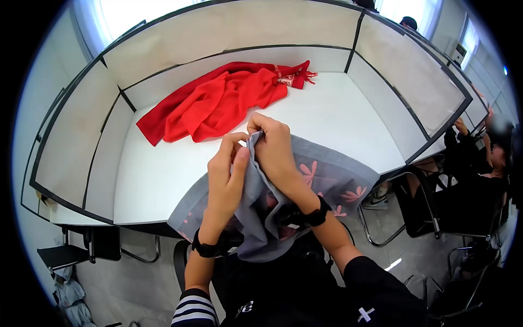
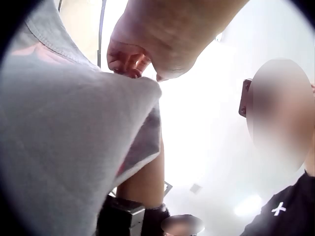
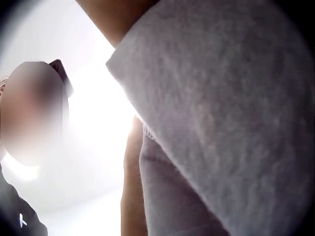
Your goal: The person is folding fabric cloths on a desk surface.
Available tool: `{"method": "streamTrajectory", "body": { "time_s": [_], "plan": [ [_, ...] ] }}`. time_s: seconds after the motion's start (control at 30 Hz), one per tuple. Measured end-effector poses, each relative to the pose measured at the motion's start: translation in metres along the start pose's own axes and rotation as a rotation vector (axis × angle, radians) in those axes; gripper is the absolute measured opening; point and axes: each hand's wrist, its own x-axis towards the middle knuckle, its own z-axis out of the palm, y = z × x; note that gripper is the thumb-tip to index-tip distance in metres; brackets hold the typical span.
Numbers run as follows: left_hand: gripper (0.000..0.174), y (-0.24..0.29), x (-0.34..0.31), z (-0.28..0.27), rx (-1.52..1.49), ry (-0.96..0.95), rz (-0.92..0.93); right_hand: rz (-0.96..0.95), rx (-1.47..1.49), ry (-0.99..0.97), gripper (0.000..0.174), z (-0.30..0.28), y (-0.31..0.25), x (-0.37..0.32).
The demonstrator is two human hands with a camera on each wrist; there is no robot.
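A grey cloth with pink flowers [image 1: 321,163] hangs from both hands over the table's front edge and the person's lap. My left hand [image 1: 224,174] pinches its upper edge between thumb and fingers. Close beside it, my right hand [image 1: 274,155] grips the gathered edge with curled fingers. Between the forearms the cloth falls in folds. In the left wrist view the grey cloth [image 2: 69,128] bulges below a hand [image 2: 162,37]. The cloth [image 3: 221,108] fills much of the right wrist view and hides the right fingers.
A crumpled red scarf [image 1: 218,101] with a fringed end lies on the white table [image 1: 147,185] toward the back. Low partition panels [image 1: 229,30] enclose the table's back and sides. Black chairs [image 1: 419,204] stand to the right, where another person [image 1: 490,158] sits.
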Motion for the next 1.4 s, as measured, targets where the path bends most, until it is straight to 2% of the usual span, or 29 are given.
{"method": "streamTrajectory", "body": {
  "time_s": [0.13,0.27,0.33,0.47,0.53,0.67,0.73,0.77,0.87,0.93,0.97,1.03,1.07,1.17,1.2,1.33,1.4],
  "plan": [
    [0.015,-0.011,-0.003,0.002,0.004,-0.007,0.088,-0.06,-0.13,-0.104,0.009,-0.004,0.003,0.0],
    [0.017,-0.012,-0.003,-0.007,0.017,-0.038,0.099,-0.151,-0.196,-0.067,0.004,-0.007,0.015,0.003],
    [0.019,-0.006,-0.005,-0.011,-0.079,-0.104,-0.058,-0.136,-0.224,-0.101,0.006,-0.013,0.016,0.005],
    [0.02,-0.01,-0.006,-0.014,-0.194,-0.121,-0.138,-0.161,-0.319,-0.204,0.007,-0.016,0.019,0.001],
    [0.019,-0.008,-0.005,-0.009,-0.109,-0.064,-0.08,-0.173,-0.368,-0.249,0.006,-0.016,0.017,-0.002],
    [0.019,-0.005,-0.006,-0.003,-0.017,-0.05,-0.078,-0.182,-0.474,-0.278,0.014,-0.012,0.014,-0.008],
    [0.018,-0.013,-0.005,0.0,0.102,-0.029,0.085,-0.151,-0.529,-0.269,0.023,-0.01,0.012,-0.012],
    [0.018,-0.015,-0.006,0.001,0.1,-0.032,0.081,-0.147,-0.53,-0.271,0.023,-0.01,0.011,-0.013],
    [0.021,-0.015,-0.005,-0.001,0.062,-0.013,0.02,-0.105,-0.413,-0.232,0.02,-0.01,0.011,-0.013],
    [0.022,-0.012,-0.003,-0.005,-0.046,0.013,-0.074,-0.138,-0.029,-0.283,0.02,-0.015,0.017,-0.011],
    [0.022,-0.014,-0.003,-0.006,-0.046,0.013,-0.074,-0.138,-0.028,-0.282,0.02,-0.02,0.018,-0.01],
    [0.023,-0.019,-0.003,-0.01,-0.068,0.05,0.0,-0.108,0.189,-0.437,0.017,-0.032,0.014,-0.006],
    [0.023,-0.017,-0.004,-0.011,-0.061,0.038,-0.017,-0.009,0.249,-0.431,0.016,-0.035,0.01,-0.007],
    [0.024,-0.017,-0.005,-0.012,-0.163,0.03,-0.051,-0.086,0.274,-0.335,0.018,-0.037,0.014,-0.006],
    [0.024,-0.019,-0.006,-0.013,-0.198,0.01,-0.057,-0.017,0.23,-0.361,0.018,-0.038,0.017,-0.007],
    [0.026,-0.018,-0.008,-0.018,-0.322,-0.051,-0.129,-0.037,0.259,-0.361,0.016,-0.034,0.022,-0.011],
    [0.028,-0.015,-0.011,-0.021,-0.519,-0.137,-0.323,0.184,0.356,-0.485,0.014,-0.037,0.021,-0.012]
  ]
}}
